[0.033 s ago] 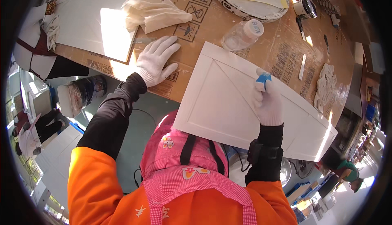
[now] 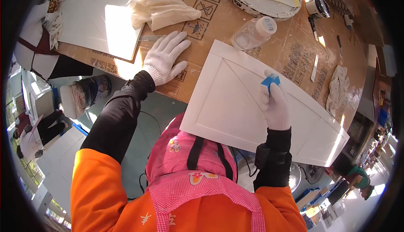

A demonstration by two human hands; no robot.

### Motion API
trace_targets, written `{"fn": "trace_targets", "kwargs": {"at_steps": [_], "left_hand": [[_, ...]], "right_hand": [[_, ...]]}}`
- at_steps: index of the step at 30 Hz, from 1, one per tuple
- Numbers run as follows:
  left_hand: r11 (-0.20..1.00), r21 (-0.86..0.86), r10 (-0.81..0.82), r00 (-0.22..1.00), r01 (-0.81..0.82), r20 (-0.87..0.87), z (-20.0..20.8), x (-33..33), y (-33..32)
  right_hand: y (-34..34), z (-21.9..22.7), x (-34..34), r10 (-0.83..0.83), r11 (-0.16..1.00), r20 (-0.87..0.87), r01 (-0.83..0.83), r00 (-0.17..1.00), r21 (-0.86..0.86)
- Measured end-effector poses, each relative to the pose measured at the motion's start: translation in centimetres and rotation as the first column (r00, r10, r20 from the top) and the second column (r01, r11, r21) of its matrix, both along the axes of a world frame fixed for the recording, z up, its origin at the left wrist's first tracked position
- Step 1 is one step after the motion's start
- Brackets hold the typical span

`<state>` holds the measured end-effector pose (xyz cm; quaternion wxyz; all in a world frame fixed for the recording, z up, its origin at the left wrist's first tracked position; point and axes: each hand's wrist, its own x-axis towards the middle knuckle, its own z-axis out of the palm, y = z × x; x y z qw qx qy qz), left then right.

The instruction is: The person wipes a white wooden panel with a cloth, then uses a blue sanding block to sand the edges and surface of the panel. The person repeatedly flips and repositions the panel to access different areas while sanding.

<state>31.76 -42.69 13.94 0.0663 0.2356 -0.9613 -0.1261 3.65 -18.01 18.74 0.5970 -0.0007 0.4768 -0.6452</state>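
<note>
My right hand (image 2: 277, 108), in a white knitted glove, pinches a small blue flat piece (image 2: 270, 81) with angled edges; its exact kind I cannot make out. The hand is over the right part of a white panel (image 2: 219, 105) with raised framing strips and a diagonal groove. This panel rests on the table and juts over its near edge. My left hand (image 2: 165, 59), gloved alike, lies with fingers spread on the cardboard-covered table (image 2: 202, 59), left of the panel. Just beyond its fingertips are a thin blade-like tool (image 2: 150, 38) and a cream cloth (image 2: 168, 12).
Another white panel (image 2: 88, 25) lies at the far left. A clear jar with a white lid (image 2: 248, 35) stands behind my panel, near a round tub (image 2: 237, 5). To the right are a dark-handled knife (image 2: 313, 28), a flat blade (image 2: 314, 68) and a crumpled cloth (image 2: 338, 88).
The blue piece has turned in my right hand's fingers and shows more of its flat face. My left hand stays spread on the table; the whole view has shifted slightly.
</note>
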Motion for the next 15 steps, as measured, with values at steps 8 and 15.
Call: {"fn": "trace_targets", "kwargs": {"at_steps": [8,15], "left_hand": [[0.999,-0.019,0.046,0.996,-0.047,-0.082,-1.7,-1.0,0.0],[0.995,0.052,0.091,0.99,-0.085,-0.109,-1.8,-0.4,-0.3]], "right_hand": [[-2.5,-4.5,6.4,0.064,0.996,-0.661,-0.007,0.747,0.088],[-6.6,-6.3,7.0,0.099,0.992,-0.883,0.026,0.459,0.125]]}}
